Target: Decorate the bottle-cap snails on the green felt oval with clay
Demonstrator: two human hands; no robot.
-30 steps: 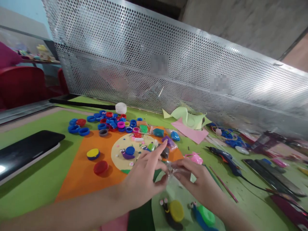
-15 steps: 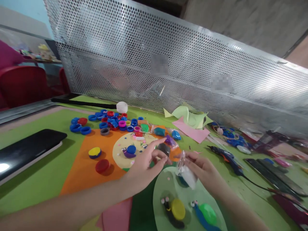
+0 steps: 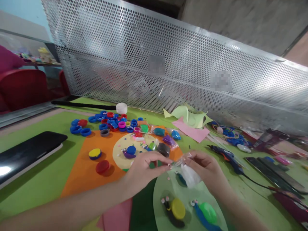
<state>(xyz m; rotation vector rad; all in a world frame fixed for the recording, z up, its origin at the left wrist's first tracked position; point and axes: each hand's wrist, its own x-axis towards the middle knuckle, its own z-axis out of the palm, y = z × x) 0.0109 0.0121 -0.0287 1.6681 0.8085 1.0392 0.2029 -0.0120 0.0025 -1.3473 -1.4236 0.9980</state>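
Note:
My right hand is closed on a clear plastic packet with something white inside. My left hand pinches the stretched clear end of the same packet between thumb and fingertips. Below the hands lies a light green paper oval. On it are a dark snail figure with a yellow cap, a blue one with a green cap, and a dark blue body partly hidden by the packet. Behind my left hand, a cream paper disc bears more small snail figures.
Plastic bottle caps are heaped at the back. Packets of coloured clay lie beyond my hands. A glue gun with a cord is at right, a black phone at left. A perforated metal panel borders the table.
My left hand has come down and right and now grips the packet's end. The clear plastic is pulled sideways between both hands; the white part has swung slightly right.

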